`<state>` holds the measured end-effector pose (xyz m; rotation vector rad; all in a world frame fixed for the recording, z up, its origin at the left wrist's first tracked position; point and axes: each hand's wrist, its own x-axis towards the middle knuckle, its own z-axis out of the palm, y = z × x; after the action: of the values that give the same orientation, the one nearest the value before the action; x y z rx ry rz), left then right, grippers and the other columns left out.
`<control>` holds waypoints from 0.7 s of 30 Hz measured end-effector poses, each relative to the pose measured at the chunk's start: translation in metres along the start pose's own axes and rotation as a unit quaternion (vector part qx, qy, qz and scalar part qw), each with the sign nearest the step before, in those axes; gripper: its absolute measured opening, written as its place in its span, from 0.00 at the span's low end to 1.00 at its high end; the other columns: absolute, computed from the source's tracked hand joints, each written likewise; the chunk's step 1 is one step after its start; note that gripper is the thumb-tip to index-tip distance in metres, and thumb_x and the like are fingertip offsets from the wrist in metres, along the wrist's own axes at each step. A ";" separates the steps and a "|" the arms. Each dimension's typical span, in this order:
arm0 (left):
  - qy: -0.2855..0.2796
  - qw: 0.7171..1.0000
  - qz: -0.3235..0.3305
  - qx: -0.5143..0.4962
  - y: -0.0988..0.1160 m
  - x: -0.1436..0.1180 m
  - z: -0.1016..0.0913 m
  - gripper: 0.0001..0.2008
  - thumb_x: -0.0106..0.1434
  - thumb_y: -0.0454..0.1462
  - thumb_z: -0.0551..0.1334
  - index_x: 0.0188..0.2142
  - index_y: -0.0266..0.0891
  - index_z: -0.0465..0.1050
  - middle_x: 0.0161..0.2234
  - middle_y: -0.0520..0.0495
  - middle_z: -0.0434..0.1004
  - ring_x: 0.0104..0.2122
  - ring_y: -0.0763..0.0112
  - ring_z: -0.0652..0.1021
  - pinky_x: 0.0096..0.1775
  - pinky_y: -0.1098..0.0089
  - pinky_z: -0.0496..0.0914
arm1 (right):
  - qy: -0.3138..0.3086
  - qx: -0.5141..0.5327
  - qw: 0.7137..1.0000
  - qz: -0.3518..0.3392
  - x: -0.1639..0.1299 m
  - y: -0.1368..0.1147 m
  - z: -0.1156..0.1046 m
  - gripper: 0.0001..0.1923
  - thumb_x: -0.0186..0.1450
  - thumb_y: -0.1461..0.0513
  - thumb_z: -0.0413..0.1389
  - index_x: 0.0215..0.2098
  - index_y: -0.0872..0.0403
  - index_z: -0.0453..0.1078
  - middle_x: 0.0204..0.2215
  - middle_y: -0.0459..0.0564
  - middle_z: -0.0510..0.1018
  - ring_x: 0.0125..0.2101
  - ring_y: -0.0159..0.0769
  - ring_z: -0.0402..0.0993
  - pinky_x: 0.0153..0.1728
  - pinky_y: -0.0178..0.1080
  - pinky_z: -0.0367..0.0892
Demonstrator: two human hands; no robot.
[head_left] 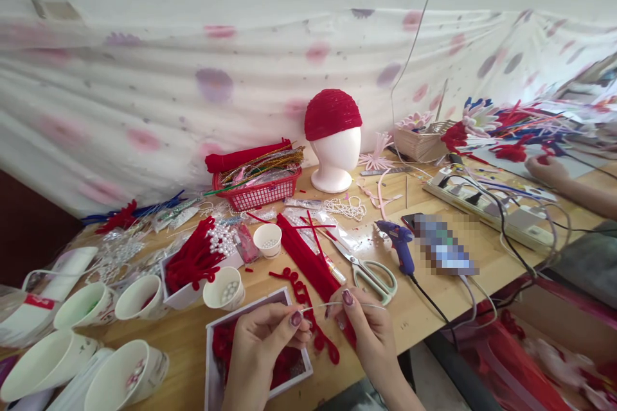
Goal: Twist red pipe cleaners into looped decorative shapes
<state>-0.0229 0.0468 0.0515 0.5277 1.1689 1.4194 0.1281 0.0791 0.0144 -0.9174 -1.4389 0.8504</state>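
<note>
A thin whitish wire (322, 306) runs between my two hands above the front of the table. My left hand (265, 337) pinches one part of it between thumb and fingers. My right hand (367, 332) grips it farther right, and a short end sticks out past the fingers. Beneath my left hand is a white box (209, 363) of red fuzzy pieces. Looped red chenille stems (308, 302) lie between the hands, and a bundle of straight red chenille stems (306, 250) runs partly under my right hand. Green-handled scissors (373, 276) rest just beyond it.
Paper cups (224, 289), some holding beads, crowd the left. A red basket (260, 192) and a white foam head (335, 157) with a red cap stand behind. A glue gun (399, 245), phone (443, 247) and power strip (486, 209) lie right. Another person's hand (547, 170) is far right.
</note>
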 end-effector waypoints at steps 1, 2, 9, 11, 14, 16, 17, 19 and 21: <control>-0.006 1.000 -0.013 -0.011 0.001 -0.001 0.000 0.19 0.34 0.46 0.82 0.22 0.37 0.83 0.17 0.48 0.81 0.18 0.74 0.79 0.22 0.79 0.73 | -0.002 0.006 1.000 0.008 0.000 -0.001 0.000 0.26 0.74 0.54 0.49 0.21 0.55 0.73 0.18 0.47 0.69 0.21 0.32 0.67 0.25 0.35 0.61; -0.012 0.999 -0.025 -0.021 0.003 -0.001 0.000 0.19 0.33 0.45 0.82 0.22 0.37 0.83 0.17 0.48 0.81 0.18 0.74 0.79 0.22 0.80 0.73 | -0.004 0.011 1.000 0.012 0.000 -0.001 0.000 0.27 0.74 0.54 0.49 0.21 0.55 0.74 0.18 0.47 0.69 0.21 0.32 0.67 0.24 0.35 0.61; -0.099 0.986 -0.107 -0.077 -0.004 0.010 -0.014 0.16 0.35 0.40 0.82 0.21 0.37 0.82 0.18 0.49 0.81 0.18 0.77 0.78 0.22 0.82 0.71 | -0.024 0.035 0.999 -0.001 0.002 -0.004 -0.001 0.27 0.73 0.53 0.50 0.21 0.54 0.76 0.17 0.47 0.70 0.20 0.31 0.66 0.23 0.35 0.61; -0.120 0.981 -0.125 -0.089 -0.008 0.013 -0.017 0.16 0.35 0.39 0.82 0.21 0.37 0.82 0.18 0.49 0.81 0.18 0.76 0.79 0.21 0.82 0.71 | -0.040 0.046 0.998 -0.007 0.003 -0.005 0.000 0.25 0.73 0.55 0.52 0.21 0.54 0.77 0.17 0.47 0.71 0.20 0.31 0.67 0.23 0.35 0.61; -0.117 0.980 -0.130 -0.098 -0.011 0.014 -0.019 0.15 0.37 0.39 0.82 0.22 0.36 0.82 0.19 0.49 0.81 0.18 0.77 0.79 0.21 0.82 0.71 | -0.065 0.057 0.996 -0.017 0.004 -0.008 0.003 0.23 0.73 0.57 0.52 0.22 0.54 0.77 0.17 0.47 0.71 0.20 0.32 0.67 0.23 0.35 0.63; -0.118 0.979 -0.131 -0.104 -0.011 0.014 -0.021 0.15 0.39 0.40 0.82 0.22 0.36 0.82 0.19 0.49 0.81 0.19 0.76 0.79 0.22 0.82 0.72 | -0.075 0.060 0.995 -0.024 0.005 -0.009 0.005 0.23 0.73 0.57 0.52 0.22 0.53 0.76 0.16 0.47 0.71 0.19 0.33 0.67 0.24 0.35 0.64; -0.121 0.978 -0.133 -0.109 -0.011 0.014 -0.022 0.15 0.40 0.40 0.81 0.23 0.36 0.82 0.19 0.50 0.80 0.19 0.76 0.79 0.22 0.82 0.72 | -0.078 0.063 0.995 -0.028 0.006 -0.009 0.006 0.23 0.73 0.58 0.52 0.22 0.53 0.76 0.17 0.47 0.71 0.20 0.33 0.68 0.24 0.35 0.64; -0.130 0.974 -0.142 -0.119 -0.011 0.014 -0.024 0.14 0.41 0.40 0.81 0.23 0.35 0.82 0.19 0.50 0.80 0.20 0.76 0.79 0.22 0.81 0.73 | -0.083 0.071 0.993 -0.035 0.006 -0.008 0.007 0.22 0.73 0.59 0.52 0.21 0.54 0.74 0.18 0.47 0.73 0.21 0.33 0.70 0.25 0.35 0.65; -0.132 0.972 -0.149 -0.128 -0.011 0.015 -0.026 0.13 0.42 0.39 0.81 0.24 0.35 0.82 0.20 0.49 0.81 0.20 0.76 0.80 0.23 0.81 0.73 | -0.085 0.077 0.993 -0.041 0.006 -0.007 0.007 0.22 0.73 0.60 0.52 0.21 0.54 0.72 0.19 0.48 0.74 0.22 0.34 0.71 0.26 0.35 0.66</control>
<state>-0.0432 0.0502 0.0272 0.3308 0.8001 1.1768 0.1203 0.0817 0.0231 -0.6777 -1.5230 0.9824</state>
